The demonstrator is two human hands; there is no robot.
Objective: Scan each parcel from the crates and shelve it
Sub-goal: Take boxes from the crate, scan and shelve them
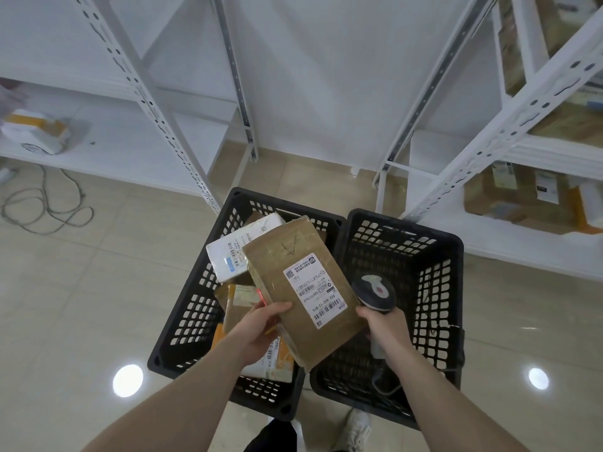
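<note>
Our left hand [261, 327] grips a brown parcel [300, 288] above the left crate [182, 321], thumb on top; just right of those fingers, our right hand [386, 327] clasps the scanner [375, 293].

Head view, steeply down, close.

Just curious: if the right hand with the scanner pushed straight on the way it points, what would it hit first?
Probably the brown parcel in the left hand: the right hand aims the scanner up-left at its label. Depth is unclear.
</note>
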